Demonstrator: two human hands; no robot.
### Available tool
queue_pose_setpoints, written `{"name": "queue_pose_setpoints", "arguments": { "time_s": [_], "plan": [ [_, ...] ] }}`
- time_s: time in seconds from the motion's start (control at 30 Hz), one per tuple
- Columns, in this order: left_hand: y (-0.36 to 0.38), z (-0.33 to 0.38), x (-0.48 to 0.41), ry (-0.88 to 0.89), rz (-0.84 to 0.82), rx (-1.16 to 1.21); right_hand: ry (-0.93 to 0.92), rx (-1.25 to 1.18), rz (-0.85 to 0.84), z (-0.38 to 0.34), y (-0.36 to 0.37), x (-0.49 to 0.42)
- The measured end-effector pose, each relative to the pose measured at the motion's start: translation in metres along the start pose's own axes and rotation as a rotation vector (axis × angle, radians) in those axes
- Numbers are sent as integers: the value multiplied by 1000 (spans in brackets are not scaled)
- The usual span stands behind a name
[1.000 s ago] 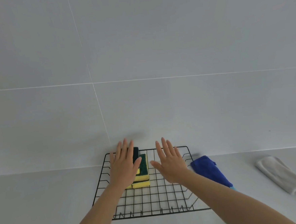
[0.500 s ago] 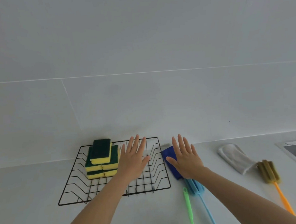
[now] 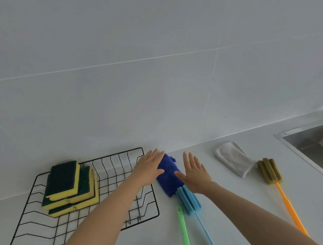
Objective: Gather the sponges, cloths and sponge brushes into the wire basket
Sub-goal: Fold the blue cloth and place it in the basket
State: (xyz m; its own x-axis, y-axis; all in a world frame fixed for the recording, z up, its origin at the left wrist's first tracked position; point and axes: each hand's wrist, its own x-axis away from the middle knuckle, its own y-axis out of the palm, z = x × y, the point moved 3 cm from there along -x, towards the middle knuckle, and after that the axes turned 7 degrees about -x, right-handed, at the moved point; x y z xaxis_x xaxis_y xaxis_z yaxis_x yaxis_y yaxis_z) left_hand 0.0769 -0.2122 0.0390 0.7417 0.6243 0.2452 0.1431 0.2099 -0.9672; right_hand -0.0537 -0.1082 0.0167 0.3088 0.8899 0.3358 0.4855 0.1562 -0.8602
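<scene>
Right now my left hand (image 3: 147,169) and right hand (image 3: 193,172) are spread flat beside the soft dark blue folded cloth (image 3: 167,174), so grabbing it might drag the blue sponge brush (image 3: 188,199) resting against it.

Bare counter (image 3: 229,198) between brushes

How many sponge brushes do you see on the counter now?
3. The blue brush lies against the blue cloth. The orange-handled brush lies beside the grey cloth. Of the green brush only the handle shows; its head is out of frame.
</scene>
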Motion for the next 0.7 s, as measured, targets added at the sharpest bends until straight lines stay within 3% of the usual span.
{"name": "queue_pose_setpoints", "arguments": {
  "time_s": [0.4, 0.57, 0.7],
  "plan": [
    [36, -5, -92, 152, -268, 19, 139, -252, -108, 9, 43, -61],
    [39, 0, -121, 233, -380, -49, 155, -244, -68, 7, 51, -71],
    [41, -3, -129, 201, -500, -6, 177, -252, -92, 6, 57, -75]
  ]
}}
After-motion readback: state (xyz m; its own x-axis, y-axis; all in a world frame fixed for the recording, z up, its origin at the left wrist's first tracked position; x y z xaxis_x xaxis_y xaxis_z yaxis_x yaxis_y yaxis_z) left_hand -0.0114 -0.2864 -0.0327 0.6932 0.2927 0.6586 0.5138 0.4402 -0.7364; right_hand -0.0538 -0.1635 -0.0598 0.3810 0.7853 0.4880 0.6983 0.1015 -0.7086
